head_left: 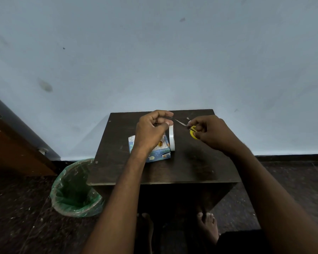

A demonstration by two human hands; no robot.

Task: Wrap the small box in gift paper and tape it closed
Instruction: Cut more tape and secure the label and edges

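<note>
1. Right now I see the small box wrapped in blue patterned gift paper [154, 154] sitting on the dark wooden worktop [191, 165], towards its left half, partly hidden under the left wrist.
2. The white roll of adhesive tape [171, 137] stands on edge just beside the box's right side, apparently touching it.
3. The left hand [152, 129] hovers above box and roll, its fingers [163, 114] curled with thumb and forefinger pinched together; I take it they hold a pulled-out strip of clear tape, though the strip itself is too faint for me to be sure.
4. The right hand [212, 133] grips the yellow-handled scissors [189, 128], its fingers clamped through and round the loops, with the steel blades pointing left towards the left hand's fingertips.
5. My judgement: the step in hand is cutting a length of tape, with the paper already folded round most of the box.
6. The next move calls for keeping the strip taut, bringing the blades across it close to the roll, then snipping cleanly without letting the free end curl back and stick to itself.
7. After that the piece must be pressed over the paper seam on the box.
8. A green bin lined with clear plastic [75, 189] stands on the floor left of the worktop.
</note>
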